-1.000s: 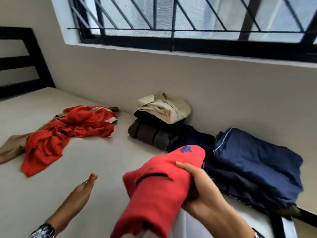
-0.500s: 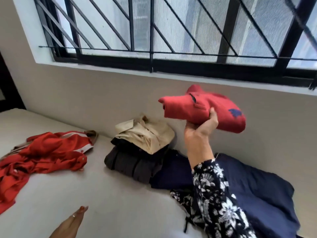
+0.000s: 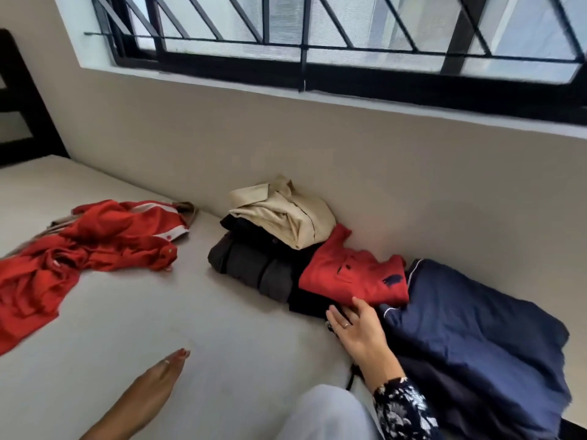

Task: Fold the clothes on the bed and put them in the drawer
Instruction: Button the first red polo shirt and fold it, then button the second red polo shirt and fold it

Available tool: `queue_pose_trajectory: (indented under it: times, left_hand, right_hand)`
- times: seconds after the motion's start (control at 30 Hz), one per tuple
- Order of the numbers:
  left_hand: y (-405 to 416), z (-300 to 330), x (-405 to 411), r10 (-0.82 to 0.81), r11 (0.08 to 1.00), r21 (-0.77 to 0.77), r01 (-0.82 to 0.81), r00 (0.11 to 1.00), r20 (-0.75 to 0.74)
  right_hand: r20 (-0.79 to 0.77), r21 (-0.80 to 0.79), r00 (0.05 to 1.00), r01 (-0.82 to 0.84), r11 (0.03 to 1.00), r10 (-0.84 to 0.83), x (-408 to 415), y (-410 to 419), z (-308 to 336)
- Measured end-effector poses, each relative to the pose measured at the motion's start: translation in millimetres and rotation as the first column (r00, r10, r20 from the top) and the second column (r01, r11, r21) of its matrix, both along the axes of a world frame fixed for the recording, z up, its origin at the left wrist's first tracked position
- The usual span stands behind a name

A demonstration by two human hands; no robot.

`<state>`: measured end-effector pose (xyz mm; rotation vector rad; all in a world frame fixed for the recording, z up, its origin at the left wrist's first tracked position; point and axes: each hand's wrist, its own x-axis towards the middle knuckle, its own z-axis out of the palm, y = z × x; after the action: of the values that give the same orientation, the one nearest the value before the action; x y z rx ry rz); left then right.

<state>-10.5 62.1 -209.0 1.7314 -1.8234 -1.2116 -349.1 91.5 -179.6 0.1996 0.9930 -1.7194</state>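
A folded red polo shirt (image 3: 355,277) with a dark blue logo lies on a dark folded garment against the wall. My right hand (image 3: 357,328) hovers just in front of it, fingers relaxed, holding nothing. To its left stands a stack: a beige shirt (image 3: 286,214) over a black garment and a dark grey one (image 3: 254,271). To its right sits a navy pile (image 3: 470,319). A crumpled orange-red garment (image 3: 79,249) sprawls unfolded at the left of the bed (image 3: 158,328). My left hand (image 3: 152,389) is flat and straight above the mattress.
The beige wall (image 3: 381,173) runs right behind the piles, under a barred window (image 3: 317,42). A dark headboard (image 3: 19,106) stands at the far left. My knee in pale trousers (image 3: 324,414) is at the bottom edge. A tan cloth peeks out under the orange-red garment.
My right hand swung the folded red polo up and over, set it down between the stack and the navy pile, then let go. The left hand stayed low over the mattress.
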Motion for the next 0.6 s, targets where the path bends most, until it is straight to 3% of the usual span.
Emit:
queue_pose_trajectory:
  times: [0.23,0.4,0.6]
  left_hand:
    - [15,26,5,-0.034,0.998,0.051,0.034,0.999,0.000]
    - [17,48,26,0.050,0.999,-0.003,-0.050,0.999,-0.010]
    - [1,57,84,0.184,0.978,-0.101,-0.181,0.983,0.015]
  right_hand:
    - [-0.120,0.039,0.908,-0.401,0.915,0.402,48,14,37]
    - [-0.227,0.095,0.804,-0.544,0.834,0.550,94,-9,54]
    - [-0.341,0.229,0.569,-0.722,0.653,0.749,174,-53,59]
